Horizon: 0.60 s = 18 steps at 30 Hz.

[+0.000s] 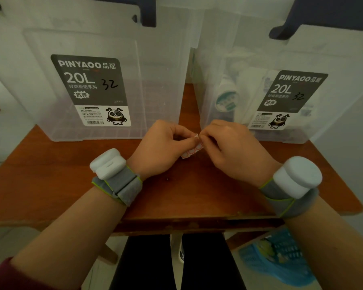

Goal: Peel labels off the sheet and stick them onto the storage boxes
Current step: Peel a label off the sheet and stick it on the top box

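Left hand pinches label sheet over wooden table; right hand fingertips closed on sheet's top corner.

We see a reddish-brown bench. The left box and the right box on it are see-through and milky white, and each has a dark blue clip at the top. Each box has a dark grey sticker with white letters and a black "32" drawn on it. The bottom of the sticker is white, with a black-and-white cartoon dog. The label sheet is white with red rings. Our wrist straps are grey with bright green edges, and the blocks on them are white. One sleeve is dark red. Our trousers are black. A blue thing with yellow bits lies on the floor.
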Available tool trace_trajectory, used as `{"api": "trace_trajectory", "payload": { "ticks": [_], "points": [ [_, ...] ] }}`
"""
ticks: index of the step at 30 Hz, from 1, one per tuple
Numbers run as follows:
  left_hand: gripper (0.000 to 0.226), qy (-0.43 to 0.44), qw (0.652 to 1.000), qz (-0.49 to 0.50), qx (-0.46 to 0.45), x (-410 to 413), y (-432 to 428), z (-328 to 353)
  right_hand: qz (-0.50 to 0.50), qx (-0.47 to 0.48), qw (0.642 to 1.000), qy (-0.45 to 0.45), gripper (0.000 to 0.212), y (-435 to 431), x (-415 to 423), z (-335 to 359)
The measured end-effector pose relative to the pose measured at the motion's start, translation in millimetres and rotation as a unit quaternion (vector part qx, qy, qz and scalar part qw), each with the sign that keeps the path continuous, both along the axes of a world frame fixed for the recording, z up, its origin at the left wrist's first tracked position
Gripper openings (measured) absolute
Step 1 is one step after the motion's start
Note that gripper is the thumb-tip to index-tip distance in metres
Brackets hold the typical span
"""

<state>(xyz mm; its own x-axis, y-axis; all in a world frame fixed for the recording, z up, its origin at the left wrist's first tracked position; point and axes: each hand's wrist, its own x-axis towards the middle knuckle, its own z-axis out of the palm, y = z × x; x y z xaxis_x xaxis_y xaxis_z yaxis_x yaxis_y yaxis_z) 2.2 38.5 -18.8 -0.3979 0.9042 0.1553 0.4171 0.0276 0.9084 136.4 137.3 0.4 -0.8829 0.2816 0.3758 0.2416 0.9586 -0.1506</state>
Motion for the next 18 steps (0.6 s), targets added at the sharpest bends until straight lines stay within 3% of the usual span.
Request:
{"api": "trace_trajectory", "payload": {
  "ticks": [9,18],
  "points": [
    [0.008,-0.004,1.000,0.000,-0.001,-0.3,0.1,0.2,0.005,-0.026,0.999,0.025,0.022,2.2,0.2,-1.8],
    [0.007,-0.033,0.999,-0.006,0.005,0.5,-0.3,1.9,0.000,-0.175,0.982,0.076,0.014,6.0,4.8,-4.2]
  ]
}}
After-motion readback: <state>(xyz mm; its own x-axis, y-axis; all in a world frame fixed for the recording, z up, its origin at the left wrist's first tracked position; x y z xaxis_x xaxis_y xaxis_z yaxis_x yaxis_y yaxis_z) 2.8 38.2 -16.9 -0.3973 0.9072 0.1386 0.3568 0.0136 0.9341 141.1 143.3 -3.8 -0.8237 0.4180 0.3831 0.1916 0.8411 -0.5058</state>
